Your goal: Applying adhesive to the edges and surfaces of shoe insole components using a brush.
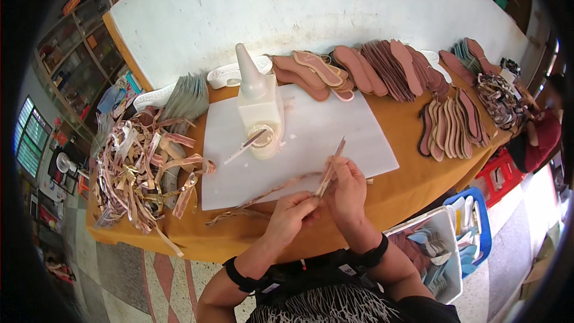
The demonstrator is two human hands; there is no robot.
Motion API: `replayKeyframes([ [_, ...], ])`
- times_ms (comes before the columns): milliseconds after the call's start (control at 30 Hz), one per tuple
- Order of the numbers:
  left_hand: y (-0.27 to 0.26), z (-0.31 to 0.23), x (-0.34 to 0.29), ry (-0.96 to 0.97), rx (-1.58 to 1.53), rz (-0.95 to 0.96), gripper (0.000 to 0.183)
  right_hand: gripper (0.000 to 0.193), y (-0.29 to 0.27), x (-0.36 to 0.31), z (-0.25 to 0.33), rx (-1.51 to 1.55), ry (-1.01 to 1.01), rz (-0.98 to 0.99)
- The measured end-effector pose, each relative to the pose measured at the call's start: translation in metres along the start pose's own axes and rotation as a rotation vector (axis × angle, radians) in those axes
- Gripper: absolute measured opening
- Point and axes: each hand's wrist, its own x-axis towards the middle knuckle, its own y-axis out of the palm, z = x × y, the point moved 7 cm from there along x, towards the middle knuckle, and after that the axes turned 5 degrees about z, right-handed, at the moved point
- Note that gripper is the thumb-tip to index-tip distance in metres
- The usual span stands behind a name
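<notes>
Both hands meet over the near edge of a white board (pixel 317 116). My left hand (pixel 292 218) pinches the lower end of a narrow brownish sandal strap (pixel 329 174). My right hand (pixel 348 190) is closed round the same strap higher up, its tip pointing up past the fingers. Another thin strap (pixel 269 189) curves across the board beside my left hand. Beyond the hands stands a cream plastic container (pixel 260 104) with a tall cone top. Its round front opening holds pale paste, and a brush (pixel 245 146) rests across it.
Tangled straps (pixel 140 161) heap at the table's left. Stacked brown insoles (pixel 388 69) line the back, with more insoles (pixel 451 125) at right. White soles (pixel 224 75) lie by the wall. A white bin (pixel 448 290) and blue basket (pixel 483 215) stand at right; a person (pixel 541 134) sits beyond.
</notes>
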Motion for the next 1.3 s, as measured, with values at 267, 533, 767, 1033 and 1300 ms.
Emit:
replayKeyframes([
  [267,0.005,0.007,-0.002,-0.016,0.087,0.102,0.02,0.013,-0.011,0.017,0.014,0.027,-0.069,-0.04],
  [533,0.001,0.009,0.001,0.017,0.199,0.135,0.02,0.013,-0.033,0.026,0.019,0.067,-0.049,-0.064],
  [767,-0.007,0.015,-0.009,-0.085,0.327,0.131,0.02,0.012,-0.08,0.037,0.033,0.127,-0.073,-0.221],
  [1033,0.003,0.01,0.0,-0.033,0.351,0.127,0.019,0.015,-0.09,0.021,0.007,0.286,0.056,-0.258],
  [1300,0.018,0.002,0.012,-0.078,0.297,0.096,0.021,0.036,-0.024,-0.038,-0.017,-0.022,0.416,0.361],
])
